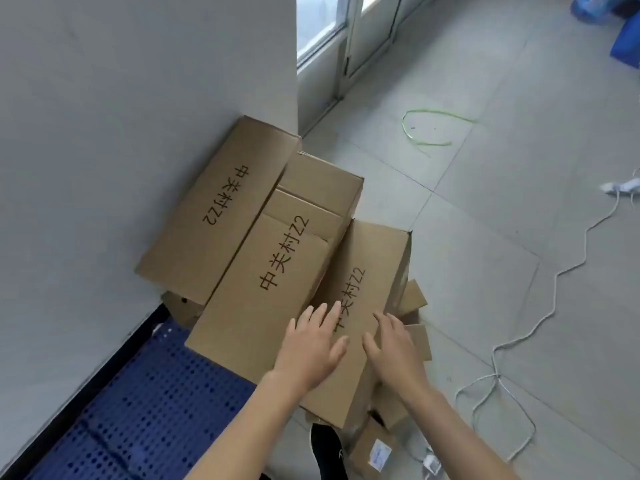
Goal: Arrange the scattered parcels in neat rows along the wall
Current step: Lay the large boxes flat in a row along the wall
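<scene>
Tiled floor (485, 209), three printed cartons (277, 271), left hand (311, 348), right hand (394, 351) on nearest

Plain pale grey wall (104, 133) filling the left, ending at an outer corner. Beyond the corner, a window (318, 26) and a glazed door (375, 32) in pale frames, with daylight coming through. Floor (485, 220) of large grey tiles with thin joints, evenly lit. Near the door, a loose loop of green strap (433, 144) on the tiles. Further right, a long white cord (497, 375) snaking across the floor toward a white power strip (620, 185) at the right edge. Lower left, at the foot of the wall, a blue perforated pallet (156, 410). Top right, blurred blue things (623, 46), too unclear to name.
</scene>
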